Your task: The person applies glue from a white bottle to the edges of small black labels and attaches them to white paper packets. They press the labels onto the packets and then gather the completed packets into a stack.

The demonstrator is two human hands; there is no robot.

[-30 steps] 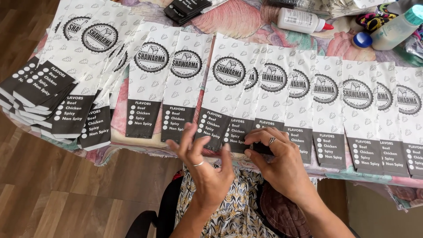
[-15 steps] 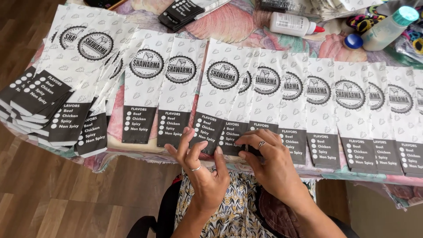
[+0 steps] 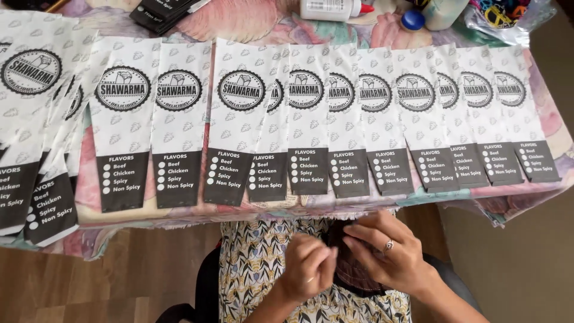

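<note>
Both hands are below the near edge of the bench, over the person's lap. The left hand is curled, its fingertips pinched toward a small dark item that sits between the 2 hands. The right hand, with a ring on 1 finger, has its fingers bent over the same dark item from the other side. What the item is cannot be told, and whether either grip is truly closed on it cannot be told either, since the fingers hide it.

On the bench, above the hands, lies a row of white paper sleeves with round black emblems and black lower panels, overlapping side by side across a floral cloth. More sleeves are fanned in a heap at the left end. At the far edge lie a white glue bottle on its side, a blue cap and a stack of black cards. The patterned garment on the lap shows beneath the hands.
</note>
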